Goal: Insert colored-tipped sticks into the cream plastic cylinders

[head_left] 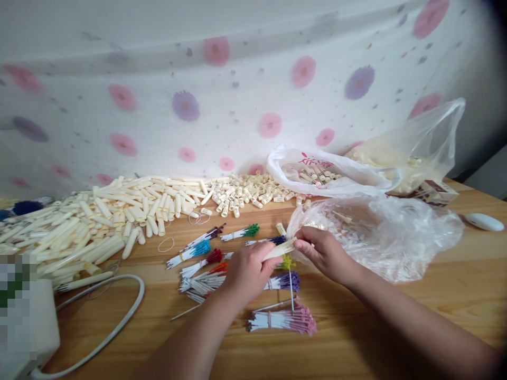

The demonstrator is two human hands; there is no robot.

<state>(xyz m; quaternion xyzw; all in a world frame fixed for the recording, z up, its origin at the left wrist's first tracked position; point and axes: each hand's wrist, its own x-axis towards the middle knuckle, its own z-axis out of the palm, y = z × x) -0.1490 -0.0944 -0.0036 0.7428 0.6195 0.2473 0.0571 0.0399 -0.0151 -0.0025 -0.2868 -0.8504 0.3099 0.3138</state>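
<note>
The left hand (247,268) grips a slim cream plastic tube (278,250), and the right hand (325,252) pinches its other end. Beyond the left hand, many loose cream tubes (130,206) and short slotted cream pieces (249,191) lie heaped, apparently unjoined, on the wooden desk (451,306).

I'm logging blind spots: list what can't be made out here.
All in the head view:
Ends of the cream piece: covered by the left hand and right hand.
Tips of the white sticks: behind the left hand.
White device: pixelated, cut off by the left edge.
Contents of the clear bag: obscured by crumpled plastic.
</note>
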